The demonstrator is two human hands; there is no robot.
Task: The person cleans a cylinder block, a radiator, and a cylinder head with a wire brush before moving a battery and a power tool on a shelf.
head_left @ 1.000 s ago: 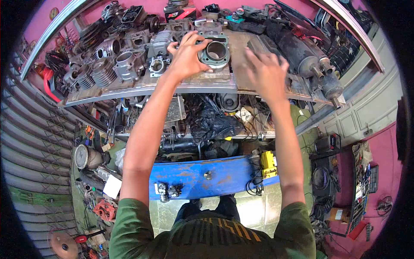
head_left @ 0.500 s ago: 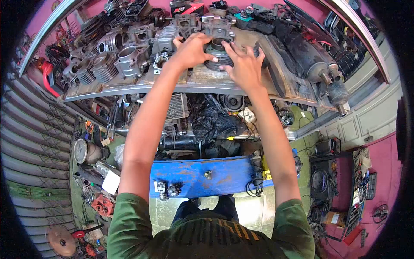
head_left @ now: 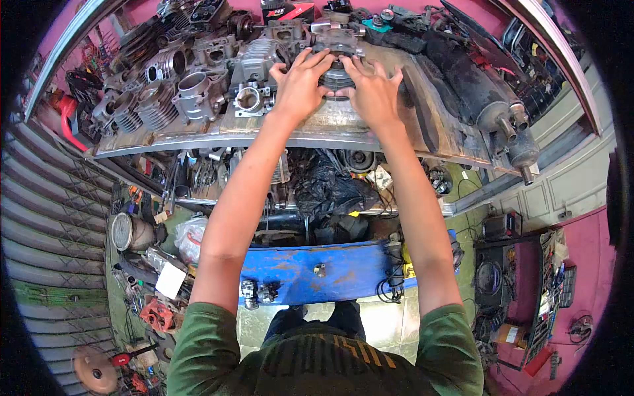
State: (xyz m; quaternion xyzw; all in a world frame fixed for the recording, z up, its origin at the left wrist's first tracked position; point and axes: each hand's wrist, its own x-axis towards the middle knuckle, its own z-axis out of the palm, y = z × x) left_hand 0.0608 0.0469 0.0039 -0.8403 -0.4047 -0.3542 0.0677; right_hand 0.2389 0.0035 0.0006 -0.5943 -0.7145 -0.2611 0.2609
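A finned metal engine cylinder (head_left: 338, 82) sits on the upper wooden shelf, between my two hands. My left hand (head_left: 302, 86) grips its left side, thumb at the front fins and fingers reaching over the top. On the opposite side my right hand (head_left: 372, 89) grips it the same way, fingers bent over the top edge. The fingers cover most of the cylinder's upper opening. Just left of my left wrist stands a small silver carburetor-like part (head_left: 249, 100) with a round opening.
Several other engine cylinders (head_left: 195, 96) crowd the shelf's left half. Dark exhaust mufflers (head_left: 472, 92) lie at the right. Below the metal shelf edge (head_left: 317, 141) are a black plastic bag (head_left: 333, 185) and loose parts. A blue bench (head_left: 350, 264) stands nearer my body.
My hands have come closer together and closed in around the cylinder. The left hand moved right, and the fingers now cover the opening that showed before.
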